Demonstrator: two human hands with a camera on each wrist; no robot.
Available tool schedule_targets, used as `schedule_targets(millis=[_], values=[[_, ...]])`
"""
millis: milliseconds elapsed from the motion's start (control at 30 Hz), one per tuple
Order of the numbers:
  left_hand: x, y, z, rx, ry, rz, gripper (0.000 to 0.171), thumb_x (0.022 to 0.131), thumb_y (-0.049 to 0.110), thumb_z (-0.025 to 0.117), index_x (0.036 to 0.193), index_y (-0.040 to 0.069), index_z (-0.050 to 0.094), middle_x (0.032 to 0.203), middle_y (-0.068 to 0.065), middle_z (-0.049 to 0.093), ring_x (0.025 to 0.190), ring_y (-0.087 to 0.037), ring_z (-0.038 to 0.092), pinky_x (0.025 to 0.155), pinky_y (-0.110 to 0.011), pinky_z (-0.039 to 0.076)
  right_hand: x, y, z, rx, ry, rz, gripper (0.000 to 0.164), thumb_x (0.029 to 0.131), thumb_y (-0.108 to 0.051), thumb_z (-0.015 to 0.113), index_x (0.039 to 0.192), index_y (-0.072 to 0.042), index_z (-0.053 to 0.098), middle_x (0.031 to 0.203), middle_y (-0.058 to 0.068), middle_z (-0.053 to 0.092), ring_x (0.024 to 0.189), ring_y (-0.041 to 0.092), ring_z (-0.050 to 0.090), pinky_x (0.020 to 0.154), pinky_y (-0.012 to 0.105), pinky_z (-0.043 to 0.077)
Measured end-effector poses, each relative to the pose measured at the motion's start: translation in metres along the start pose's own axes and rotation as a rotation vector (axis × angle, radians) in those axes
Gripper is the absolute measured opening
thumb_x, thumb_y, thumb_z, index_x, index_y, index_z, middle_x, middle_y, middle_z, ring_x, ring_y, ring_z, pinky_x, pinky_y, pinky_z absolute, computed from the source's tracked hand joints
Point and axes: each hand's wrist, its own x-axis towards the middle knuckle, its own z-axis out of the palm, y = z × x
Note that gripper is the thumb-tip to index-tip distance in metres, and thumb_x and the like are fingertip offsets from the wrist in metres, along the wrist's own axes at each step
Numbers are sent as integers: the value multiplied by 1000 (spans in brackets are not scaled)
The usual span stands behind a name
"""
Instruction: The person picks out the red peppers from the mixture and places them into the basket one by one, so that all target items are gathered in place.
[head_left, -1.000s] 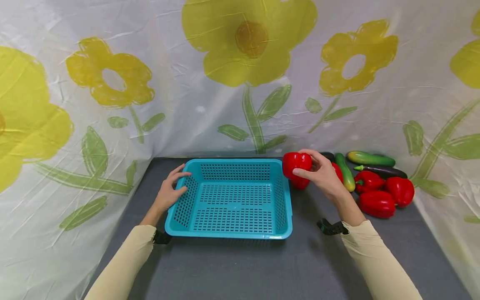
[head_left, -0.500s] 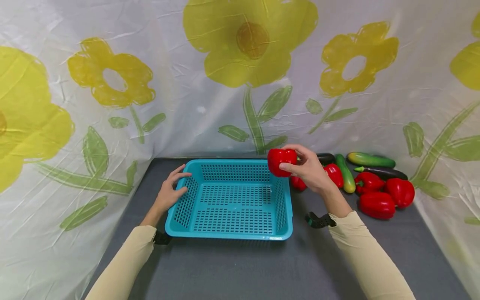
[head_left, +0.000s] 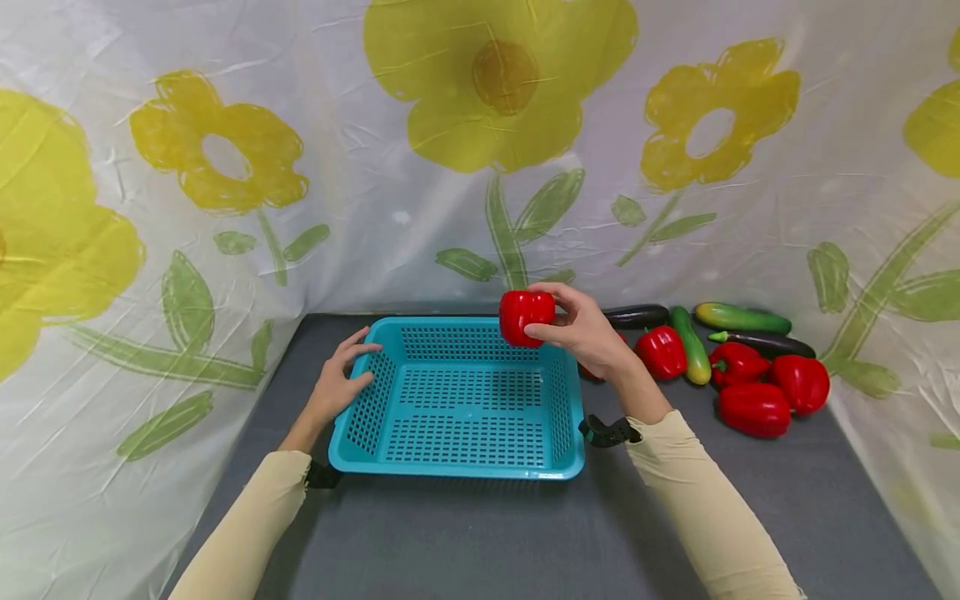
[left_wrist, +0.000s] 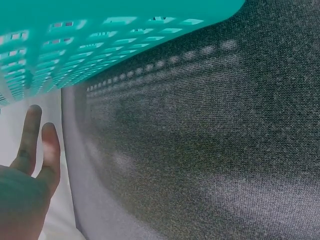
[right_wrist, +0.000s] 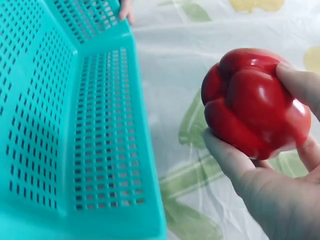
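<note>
My right hand (head_left: 581, 329) grips a red bell pepper (head_left: 527, 317) between thumb and fingers, raised over the far right part of the blue basket (head_left: 468, 469). In the right wrist view, the lobed end of that bell pepper (right_wrist: 255, 105) faces the camera, beside the basket's perforated wall (right_wrist: 107, 135). At the basket's left side, my left hand (head_left: 339, 385) rests with its thumb and index finger over the rim. Two loosely straight fingers of the left hand (left_wrist: 35, 170) show under the basket's outer wall in the left wrist view.
To the right lie several more red bell peppers (head_left: 753, 409), a green-yellow cucumber-shaped vegetable (head_left: 692, 346), a similar one behind (head_left: 742, 317) and dark eggplants (head_left: 765, 342). A flowered sheet (head_left: 397, 242) hangs behind the dark table (head_left: 465, 542).
My right hand has carried the bell pepper left, from beside the basket's right rim to over the basket. The left hand and the basket have stayed in place.
</note>
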Motion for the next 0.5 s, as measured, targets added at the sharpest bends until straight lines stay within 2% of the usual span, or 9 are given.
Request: schedule_targets(millis=[167,500], values=[[0,0,1,-5,6,7,39,87,-21,57,126,-18,58,154,-35,29,139,-58,26,96,-69,33,10,7,12,13,19,-31,52,91,4,71,140,-4,55,139,15,53,115,41,57,86,47,55],[0,3,2,10,7,-3,40,87,-21,57,127,-19,57,155,-36,28,139,-58,26,96,-69,34,33,17,42,10,31,-2,50,91,-3,74,139,-7,60,134,13,55,113,38,61,90,58,50]])
